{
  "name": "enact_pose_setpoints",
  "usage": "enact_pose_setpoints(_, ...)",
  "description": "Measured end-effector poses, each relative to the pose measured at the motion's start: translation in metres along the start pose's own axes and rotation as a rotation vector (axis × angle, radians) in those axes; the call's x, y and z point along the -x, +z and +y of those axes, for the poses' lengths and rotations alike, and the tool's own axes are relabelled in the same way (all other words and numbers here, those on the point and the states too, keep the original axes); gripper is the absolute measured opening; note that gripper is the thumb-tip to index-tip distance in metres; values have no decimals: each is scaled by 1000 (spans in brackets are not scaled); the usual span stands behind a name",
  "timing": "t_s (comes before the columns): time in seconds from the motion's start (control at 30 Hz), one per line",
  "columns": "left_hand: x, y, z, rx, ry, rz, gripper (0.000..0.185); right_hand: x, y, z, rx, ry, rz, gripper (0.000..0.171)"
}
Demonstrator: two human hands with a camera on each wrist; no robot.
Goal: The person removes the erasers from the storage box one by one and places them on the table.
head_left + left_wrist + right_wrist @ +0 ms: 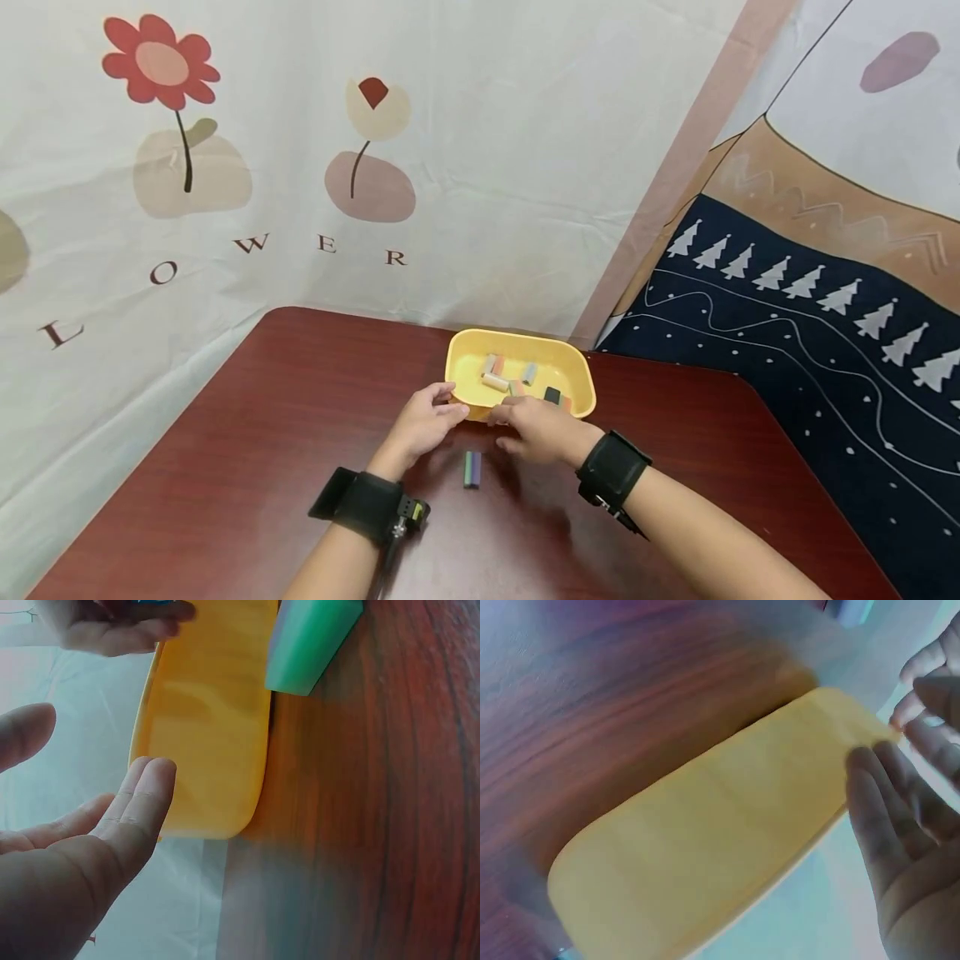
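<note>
A yellow plastic basin (517,340) stands near the table's back edge with several short coloured sticks in it, like modelling clay. My left hand (422,423) is at its front left corner, fingers extended; in the left wrist view the fingertips (159,776) overlap the basin's side, contact unclear. My right hand (543,429) is at the front rim, fingers loosely bent; nothing held shows in the right wrist view, where its fingers (870,795) overlap the basin wall (705,825). On the table before the basin, a green stick (468,470) and a purple stick (476,470) lie side by side.
The dark red wooden table (337,375) has rounded back corners. Behind it hangs a white cloth (510,167) with printed flowers, and a navy cloth (750,317) with trees at the right. Black straps with cameras sit on both wrists.
</note>
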State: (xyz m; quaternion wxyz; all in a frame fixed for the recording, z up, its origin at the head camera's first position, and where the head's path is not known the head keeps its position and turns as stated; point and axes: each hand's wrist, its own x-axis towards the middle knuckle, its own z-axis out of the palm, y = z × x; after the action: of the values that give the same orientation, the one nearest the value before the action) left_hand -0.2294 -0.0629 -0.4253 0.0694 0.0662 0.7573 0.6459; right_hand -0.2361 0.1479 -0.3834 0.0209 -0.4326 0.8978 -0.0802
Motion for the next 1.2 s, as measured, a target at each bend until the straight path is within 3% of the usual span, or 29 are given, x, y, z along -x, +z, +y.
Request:
enact_pose_setpoints(0.13, 0, 1, 1, 23, -1, -1, 55, -1, 1, 6, 65, 30, 126, 22)
enact_pose_setpoints(0.27, 2, 2, 0, 38, -1, -9, 56, -4, 1, 6, 110, 59, 165, 24)
enact_pose_setpoints(0.6, 4, 6, 3, 270, -20, -49, 53, -9, 0, 6, 87, 94, 70, 22)
enact_pose_setpoints(0.83, 4, 6, 3, 276, -48, -34, 54, -8, -1, 8, 29, 83, 48, 22)
enact_pose_setpoints(1.07, 4, 6, 3, 291, -53, -13, 55, -11, -14, 34, -19, 112, 82, 18)
enact_pose_setpoints(1.2, 6, 6, 5, 306, -55, -10, 56, -18, -26, 51, 12, 180, 6, 24)
